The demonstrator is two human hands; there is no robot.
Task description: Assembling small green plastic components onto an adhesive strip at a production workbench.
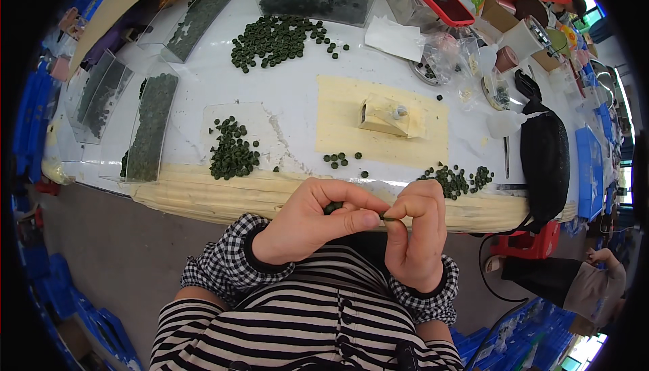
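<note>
Just off the table's front edge my two hands meet. My left hand (307, 222) is closed, with some small round dark green pieces (332, 207) showing inside its curled fingers. My right hand (418, 239) pinches a small dark green piece (387, 218) where its thumb and forefinger meet my left fingertips; the fingers hide most of it. Beyond my left hand lies a heap of similar green pieces (233, 151), and a few loose ones (341, 160) are ahead of my hands. Another small heap (456, 180) is just beyond my right hand.
A cream-coloured block (382, 119) sits on a yellow mat (336, 100). Clear boxes of green pieces (311, 2) stand at the back and left (152, 127). A large green heap (274, 41), white paper (395, 38) and a black pouch (546, 161) surround the work area.
</note>
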